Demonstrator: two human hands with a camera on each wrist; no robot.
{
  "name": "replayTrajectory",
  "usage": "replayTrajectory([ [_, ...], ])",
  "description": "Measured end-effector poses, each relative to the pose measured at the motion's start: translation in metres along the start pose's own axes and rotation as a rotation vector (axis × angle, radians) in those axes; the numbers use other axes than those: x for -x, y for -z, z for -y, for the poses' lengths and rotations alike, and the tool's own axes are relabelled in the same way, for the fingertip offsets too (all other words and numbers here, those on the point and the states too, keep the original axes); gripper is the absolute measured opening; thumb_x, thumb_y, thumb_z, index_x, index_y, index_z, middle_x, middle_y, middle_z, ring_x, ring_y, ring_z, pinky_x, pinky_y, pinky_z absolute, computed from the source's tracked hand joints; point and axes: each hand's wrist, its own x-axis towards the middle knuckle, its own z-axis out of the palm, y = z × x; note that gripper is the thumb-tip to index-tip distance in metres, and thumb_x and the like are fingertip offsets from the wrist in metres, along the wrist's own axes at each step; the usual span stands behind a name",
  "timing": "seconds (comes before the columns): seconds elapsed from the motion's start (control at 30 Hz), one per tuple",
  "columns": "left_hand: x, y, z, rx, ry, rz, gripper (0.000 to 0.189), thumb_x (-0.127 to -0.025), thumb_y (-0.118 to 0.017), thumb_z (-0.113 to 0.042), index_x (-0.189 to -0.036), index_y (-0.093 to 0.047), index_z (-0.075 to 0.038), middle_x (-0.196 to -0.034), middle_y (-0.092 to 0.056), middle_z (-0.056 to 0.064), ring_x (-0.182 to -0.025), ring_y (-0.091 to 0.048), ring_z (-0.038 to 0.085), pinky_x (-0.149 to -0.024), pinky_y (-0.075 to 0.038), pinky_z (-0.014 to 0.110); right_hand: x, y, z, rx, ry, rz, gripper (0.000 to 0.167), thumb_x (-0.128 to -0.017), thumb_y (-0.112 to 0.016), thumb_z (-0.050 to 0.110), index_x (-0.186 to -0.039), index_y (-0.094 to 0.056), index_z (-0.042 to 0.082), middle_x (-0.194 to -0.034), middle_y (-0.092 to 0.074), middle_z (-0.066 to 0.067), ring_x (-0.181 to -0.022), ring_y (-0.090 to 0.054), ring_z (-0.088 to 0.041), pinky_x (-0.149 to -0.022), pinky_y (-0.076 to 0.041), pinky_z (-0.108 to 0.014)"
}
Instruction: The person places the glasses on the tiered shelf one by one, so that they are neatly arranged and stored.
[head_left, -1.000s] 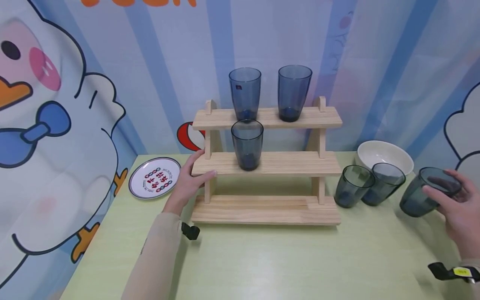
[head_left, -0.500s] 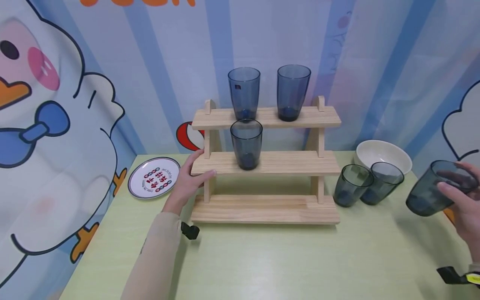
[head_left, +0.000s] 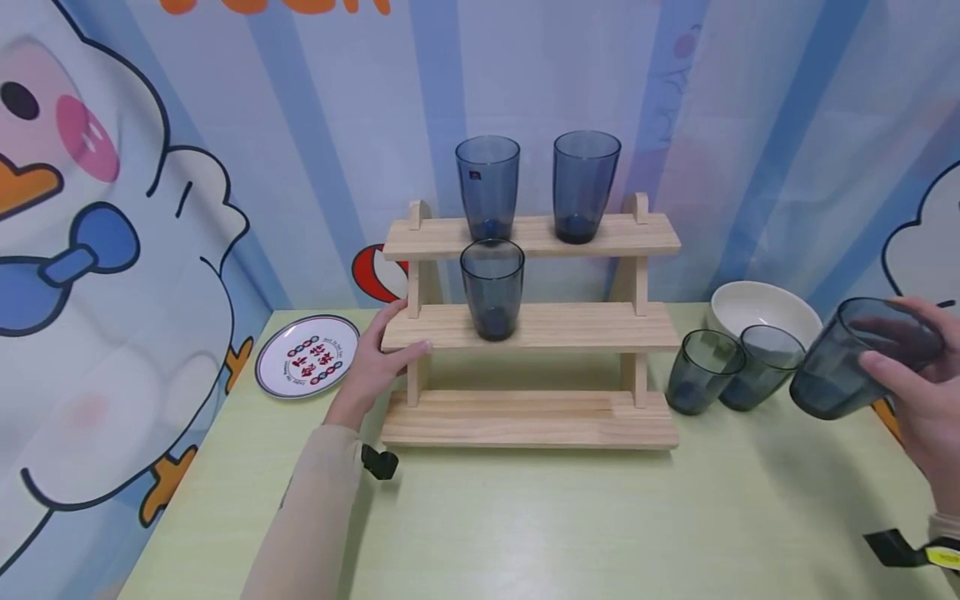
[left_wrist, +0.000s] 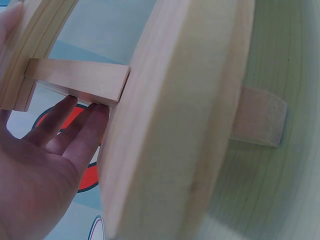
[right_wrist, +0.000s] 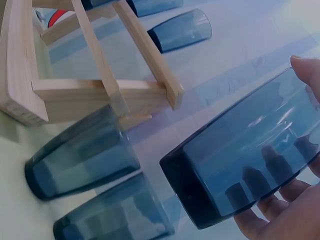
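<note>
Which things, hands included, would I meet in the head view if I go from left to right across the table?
White plate → left hand → wooden stand with three glasses → first table glass → second table glass → held glass → right hand.

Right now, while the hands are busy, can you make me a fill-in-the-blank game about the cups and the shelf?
1. The see-through blue cup in the right hand is ____ (upright or tilted).
2. The left hand grips the three-tier pale wooden shelf at its ____ end (left or right).
3. The shelf's top tier holds ____ cups.
4. The round white bowl stands ____ (behind or in front of) the two tabletop cups.

Missing words: tilted; left; two; behind.
</note>
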Motion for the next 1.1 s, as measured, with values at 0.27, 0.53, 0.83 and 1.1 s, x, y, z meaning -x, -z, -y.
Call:
replayTrajectory([
  [0.27, 0.000, 0.000, -0.001, 0.000, 0.004, -0.001, 0.080, -0.094, -0.081, -0.032, -0.161, -0.038, -0.041, -0.163, -0.037, 0.009, -0.135, -0.051, 0.039, -0.105, -0.050, 0.062, -0.007, -0.029, 0.012, 0.050, 0.003, 0.055, 0.061, -0.094, -0.056, -0.024, -0.150, -0.054, 0.002, -0.129, -0.068, 0.000, -0.112, -0.066, -0.008, -0.089, -0.051, -0.010],
  [0.53, 0.000, -0.001, -0.002, 0.003, 0.001, 0.000, 0.080, -0.094, -0.081, -0.032, -0.161, -0.038, -0.040, -0.161, -0.040, 0.010, -0.133, -0.051, 0.038, -0.104, -0.051, 0.061, -0.016, -0.056, 0.014, 0.065, -0.039, 0.085, 0.060, -0.093, -0.065, -0.018, -0.148, -0.055, 0.002, -0.129, -0.068, -0.001, -0.116, -0.065, -0.009, -0.088, -0.053, -0.010],
  [0.83, 0.000, 0.000, -0.001, 0.010, 0.002, -0.002, 0.080, -0.094, -0.081, -0.031, -0.161, -0.038, -0.041, -0.162, -0.039, 0.009, -0.134, -0.051, 0.038, -0.104, -0.051, 0.061, -0.027, -0.088, 0.015, 0.093, -0.079, 0.150, 0.061, -0.093, -0.070, -0.013, -0.148, -0.057, 0.010, -0.129, -0.068, 0.002, -0.115, -0.064, -0.008, -0.084, -0.052, -0.011],
  [1.1, 0.000, 0.000, -0.002, 0.013, 0.014, -0.003, 0.080, -0.094, -0.082, -0.032, -0.160, -0.038, -0.042, -0.163, -0.037, 0.008, -0.135, -0.049, 0.038, -0.106, -0.050, 0.061, -0.032, -0.116, 0.012, 0.178, -0.135, 0.205, 0.061, -0.095, -0.076, 0.000, -0.150, -0.054, 0.015, -0.128, -0.069, 0.004, -0.116, -0.064, -0.009, -0.085, -0.053, -0.014],
])
